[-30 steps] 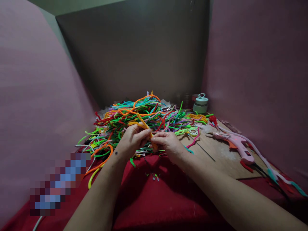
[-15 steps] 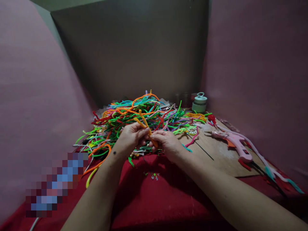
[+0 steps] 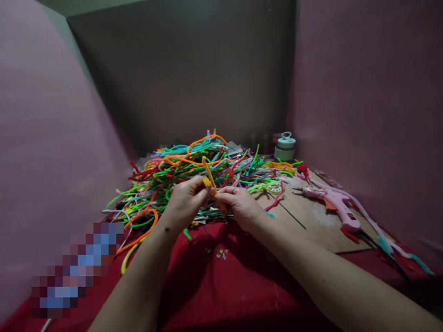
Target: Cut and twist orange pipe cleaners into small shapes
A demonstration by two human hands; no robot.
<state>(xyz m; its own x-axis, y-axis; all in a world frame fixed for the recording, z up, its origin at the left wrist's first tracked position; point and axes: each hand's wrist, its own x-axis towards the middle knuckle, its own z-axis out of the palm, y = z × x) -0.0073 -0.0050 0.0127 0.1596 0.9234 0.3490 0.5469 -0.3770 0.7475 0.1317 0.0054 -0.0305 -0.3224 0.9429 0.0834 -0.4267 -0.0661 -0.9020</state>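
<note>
An orange-yellow pipe cleaner is pinched between both hands in front of a colourful heap. My left hand is closed on one arm of it, fingertips close to a bent, bright yellow-orange end. My right hand grips its lower part between thumb and fingers, where it looks darker orange. One free end points up and slightly left above the hands. The fingers partly hide where the strands meet. Just behind lies the pile of pipe cleaners in green, orange, red, blue and purple.
A pink glue gun lies on a wooden board to the right, its cord trailing. A pale green lidded container stands at the back. Small scraps lie on the red cloth. A pixelated patch covers something on the left.
My left hand has bent its arm of the pipe cleaner; that end, which pointed up-left before, is now folded near the fingers. My right hand keeps its hold. The view has shifted slightly.
</note>
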